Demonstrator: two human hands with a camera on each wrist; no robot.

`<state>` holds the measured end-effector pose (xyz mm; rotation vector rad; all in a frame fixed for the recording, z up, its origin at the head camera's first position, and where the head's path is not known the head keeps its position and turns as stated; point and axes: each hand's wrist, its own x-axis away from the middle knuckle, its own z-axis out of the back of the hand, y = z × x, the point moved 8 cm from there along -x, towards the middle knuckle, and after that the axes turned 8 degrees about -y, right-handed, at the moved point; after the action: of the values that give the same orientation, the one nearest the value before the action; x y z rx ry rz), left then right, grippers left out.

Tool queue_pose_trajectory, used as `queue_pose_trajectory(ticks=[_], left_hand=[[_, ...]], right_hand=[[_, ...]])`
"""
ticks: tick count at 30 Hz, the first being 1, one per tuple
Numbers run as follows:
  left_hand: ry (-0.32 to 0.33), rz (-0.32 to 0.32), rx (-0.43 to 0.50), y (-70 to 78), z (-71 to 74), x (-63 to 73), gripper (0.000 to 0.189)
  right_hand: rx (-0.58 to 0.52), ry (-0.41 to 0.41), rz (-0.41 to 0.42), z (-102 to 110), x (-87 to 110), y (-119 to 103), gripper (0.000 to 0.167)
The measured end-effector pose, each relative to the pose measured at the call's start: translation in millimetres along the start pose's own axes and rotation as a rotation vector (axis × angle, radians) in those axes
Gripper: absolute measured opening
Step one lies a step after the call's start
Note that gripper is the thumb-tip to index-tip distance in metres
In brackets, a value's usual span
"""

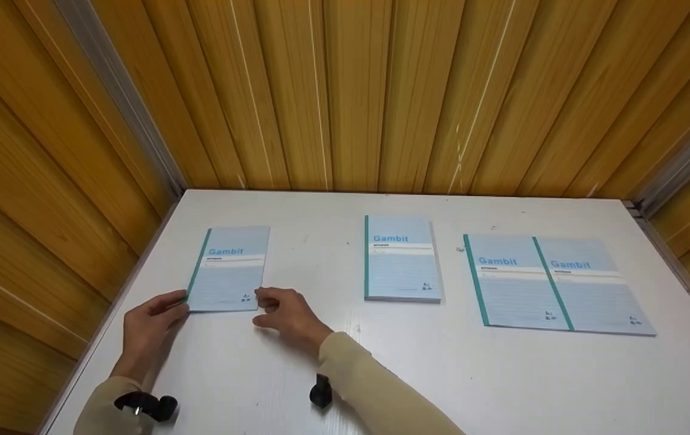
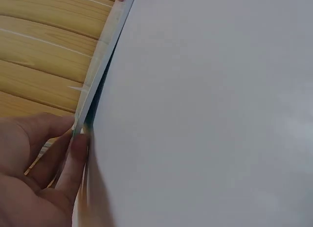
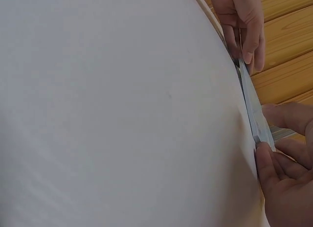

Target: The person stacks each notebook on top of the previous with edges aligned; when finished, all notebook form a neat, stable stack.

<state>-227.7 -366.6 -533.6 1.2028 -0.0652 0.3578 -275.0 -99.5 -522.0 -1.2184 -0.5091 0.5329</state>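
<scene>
A light blue notebook [image 1: 228, 272] with a green spine and "Gambit" on its cover lies at the left of the table. My left hand [image 1: 150, 323] pinches its lower left corner; in the left wrist view the thumb [image 2: 78, 153] meets the edge, with a dark gap beneath it. At the lower right corner, my right hand [image 1: 289, 315] holds the notebook between thumb and fingers. The right wrist view shows the notebook [image 3: 254, 109] edge-on between both hands.
A thicker matching notebook or stack [image 1: 402, 266] lies at mid-table. Farther right, two more notebooks lie side by side, one [image 1: 511, 290] against the other [image 1: 593, 296]. The white table [image 1: 333, 356] backs onto a wood-panelled wall [image 1: 357, 96], with another panelled wall at each side.
</scene>
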Motion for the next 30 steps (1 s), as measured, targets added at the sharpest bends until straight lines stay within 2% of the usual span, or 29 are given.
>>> queue_pose_trajectory(ticks=[4, 8, 16, 21, 25, 28, 30], left_hand=[[-0.046, 0.065, 0.067, -6.0, 0.0, 1.9, 0.051], [-0.077, 0.086, 0.089, -7.1, -0.2, 2.8, 0.058], [-0.099, 0.064, 0.124, -1.4, -6.4, 5.1, 0.060], [-0.104, 0.049, 0.248, 3.4, -8.5, 7.2, 0.054], [-0.110, 0.054, 0.391, 5.2, -9.9, 9.5, 0.051], [-0.123, 0.048, 0.434, 7.1, -11.7, 11.9, 0.051], [-0.131, 0.042, 0.431, 8.9, -13.0, 13.6, 0.051]], right_hand=[[-0.034, 0.008, -0.004, 1, 0.1, 3, 0.057], [-0.077, 0.029, -0.017, 4, 0.7, 5, 0.054], [-0.094, 0.046, -0.024, 11, 4.0, 9, 0.049], [-0.100, 0.099, -0.039, 20, 7.8, 12, 0.043], [-0.212, 0.106, -0.062, 23, 7.3, 16, 0.044], [-0.273, 0.110, -0.075, 24, 6.5, 17, 0.044], [-0.275, 0.117, -0.075, 25, 6.9, 18, 0.044]])
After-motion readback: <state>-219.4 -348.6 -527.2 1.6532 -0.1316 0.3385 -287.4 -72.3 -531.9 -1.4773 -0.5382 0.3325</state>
